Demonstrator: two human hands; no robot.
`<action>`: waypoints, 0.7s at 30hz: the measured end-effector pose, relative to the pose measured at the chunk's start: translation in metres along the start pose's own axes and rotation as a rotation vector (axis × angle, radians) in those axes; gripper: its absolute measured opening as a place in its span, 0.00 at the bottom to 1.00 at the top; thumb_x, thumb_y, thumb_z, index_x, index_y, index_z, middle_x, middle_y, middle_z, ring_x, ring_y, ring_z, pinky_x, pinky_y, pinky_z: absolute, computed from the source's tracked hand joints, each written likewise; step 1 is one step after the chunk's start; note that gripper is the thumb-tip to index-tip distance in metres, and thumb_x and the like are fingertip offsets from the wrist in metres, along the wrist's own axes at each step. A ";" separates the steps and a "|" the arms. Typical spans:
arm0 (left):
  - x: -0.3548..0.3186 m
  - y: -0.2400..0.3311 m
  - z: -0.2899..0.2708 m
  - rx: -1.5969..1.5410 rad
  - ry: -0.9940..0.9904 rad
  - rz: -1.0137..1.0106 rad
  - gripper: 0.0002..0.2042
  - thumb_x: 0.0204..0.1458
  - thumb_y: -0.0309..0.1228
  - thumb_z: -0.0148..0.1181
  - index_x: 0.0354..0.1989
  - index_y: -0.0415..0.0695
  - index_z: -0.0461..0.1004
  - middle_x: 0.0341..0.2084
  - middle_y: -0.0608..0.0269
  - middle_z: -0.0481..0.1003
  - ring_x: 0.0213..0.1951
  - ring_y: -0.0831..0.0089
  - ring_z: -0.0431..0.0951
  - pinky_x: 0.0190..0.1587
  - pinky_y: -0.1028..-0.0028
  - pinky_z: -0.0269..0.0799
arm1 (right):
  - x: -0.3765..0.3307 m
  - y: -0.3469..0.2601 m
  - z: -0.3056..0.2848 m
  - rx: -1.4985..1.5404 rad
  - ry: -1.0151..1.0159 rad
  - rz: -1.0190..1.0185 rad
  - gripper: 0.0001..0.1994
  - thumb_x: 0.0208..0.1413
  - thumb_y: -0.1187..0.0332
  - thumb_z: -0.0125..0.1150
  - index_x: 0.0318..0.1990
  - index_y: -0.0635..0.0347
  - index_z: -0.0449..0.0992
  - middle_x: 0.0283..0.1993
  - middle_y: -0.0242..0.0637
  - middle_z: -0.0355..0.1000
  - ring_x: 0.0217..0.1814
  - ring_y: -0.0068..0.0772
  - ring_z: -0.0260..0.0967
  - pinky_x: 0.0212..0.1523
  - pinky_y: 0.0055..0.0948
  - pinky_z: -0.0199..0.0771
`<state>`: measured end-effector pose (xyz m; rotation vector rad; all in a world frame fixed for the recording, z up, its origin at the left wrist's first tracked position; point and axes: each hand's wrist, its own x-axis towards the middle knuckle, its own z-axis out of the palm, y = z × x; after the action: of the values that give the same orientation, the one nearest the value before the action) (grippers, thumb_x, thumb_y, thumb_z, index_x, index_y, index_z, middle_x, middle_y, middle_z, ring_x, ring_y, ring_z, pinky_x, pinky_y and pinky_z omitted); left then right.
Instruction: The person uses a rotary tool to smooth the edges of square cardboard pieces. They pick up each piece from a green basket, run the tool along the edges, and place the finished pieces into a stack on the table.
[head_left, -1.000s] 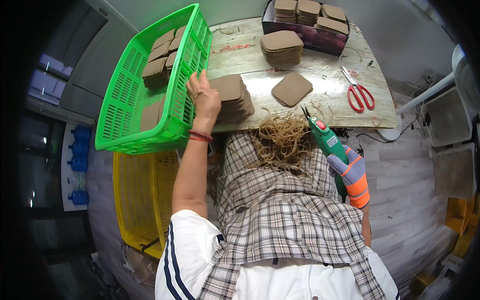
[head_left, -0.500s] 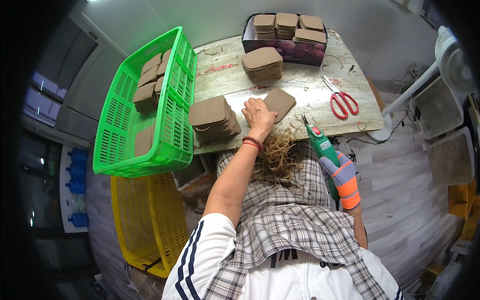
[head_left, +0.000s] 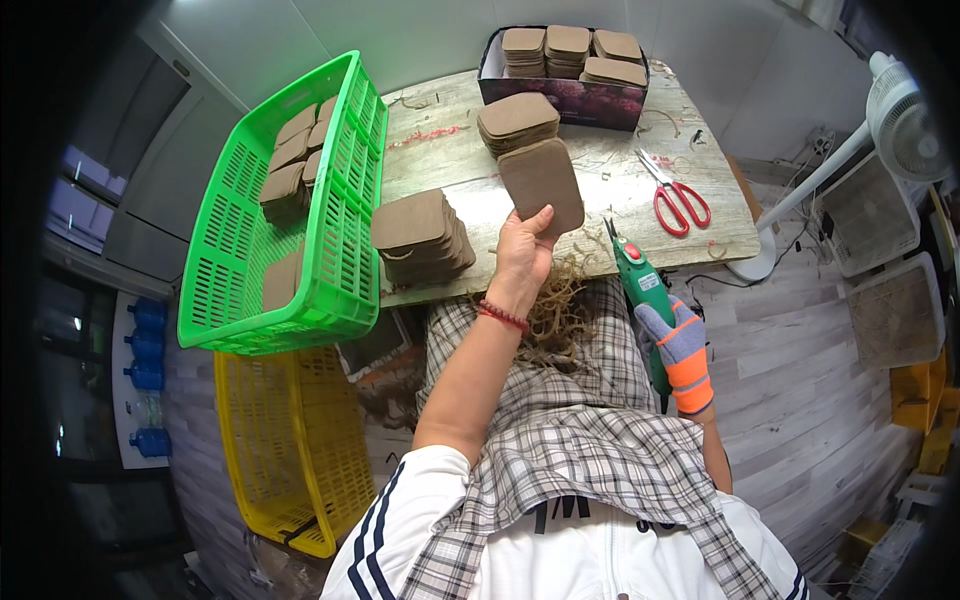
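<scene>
Pinched between the thumb and fingers of my left hand (head_left: 524,254) is a flat brown pad (head_left: 545,182) with rounded corners, raised over the table. Its far end overlaps the near side of a stack of similar pads (head_left: 518,117). Left of that hand, a second pad stack (head_left: 420,232) stands by the table's front edge. My right hand (head_left: 680,350), in a grey and orange glove, is wrapped round a green handheld electric cutter (head_left: 642,280) with a red button. The cutter's narrow tip points toward the table. Tangled brown trimmings (head_left: 560,315) lie on my lap.
Red-handled scissors (head_left: 682,205) lie on the table (head_left: 610,185) at the right. A dark box (head_left: 600,105) of pads stands at the back. On the left, a green crate (head_left: 340,270) holds more pads, above a yellow crate (head_left: 300,430). A white fan (head_left: 895,110) stands far right.
My left hand has gone from lying over the pad on the table to holding it up by its near end. The cutter and my right hand have hardly moved.
</scene>
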<state>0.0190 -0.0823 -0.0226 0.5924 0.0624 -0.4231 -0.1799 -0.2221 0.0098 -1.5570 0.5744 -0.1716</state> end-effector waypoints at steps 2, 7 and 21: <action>-0.007 0.001 0.003 -0.105 -0.010 0.005 0.16 0.50 0.14 0.52 0.48 0.38 0.65 0.45 0.56 0.71 0.46 0.64 0.73 0.51 0.65 0.73 | -0.004 -0.006 0.003 -0.021 -0.012 -0.027 0.11 0.50 0.66 0.64 0.35 0.63 0.73 0.20 0.26 0.67 0.18 0.14 0.60 0.19 0.17 0.59; -0.012 -0.001 0.006 -0.213 -0.055 -0.009 0.16 0.51 0.15 0.53 0.49 0.39 0.65 0.45 0.56 0.71 0.48 0.63 0.73 0.53 0.64 0.71 | -0.008 -0.014 0.008 -0.092 -0.024 -0.077 0.12 0.49 0.66 0.66 0.36 0.63 0.72 0.19 0.27 0.66 0.17 0.14 0.61 0.18 0.17 0.60; -0.037 -0.023 0.000 -0.137 -0.087 -0.124 0.17 0.52 0.16 0.52 0.51 0.42 0.65 0.46 0.58 0.72 0.46 0.66 0.73 0.52 0.66 0.71 | -0.012 -0.029 0.007 -0.010 -0.038 -0.061 0.13 0.50 0.65 0.65 0.37 0.63 0.72 0.20 0.27 0.67 0.19 0.14 0.62 0.20 0.16 0.62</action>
<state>-0.0240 -0.0859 -0.0279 0.4362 0.0449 -0.5596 -0.1794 -0.2115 0.0400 -1.5857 0.4990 -0.1854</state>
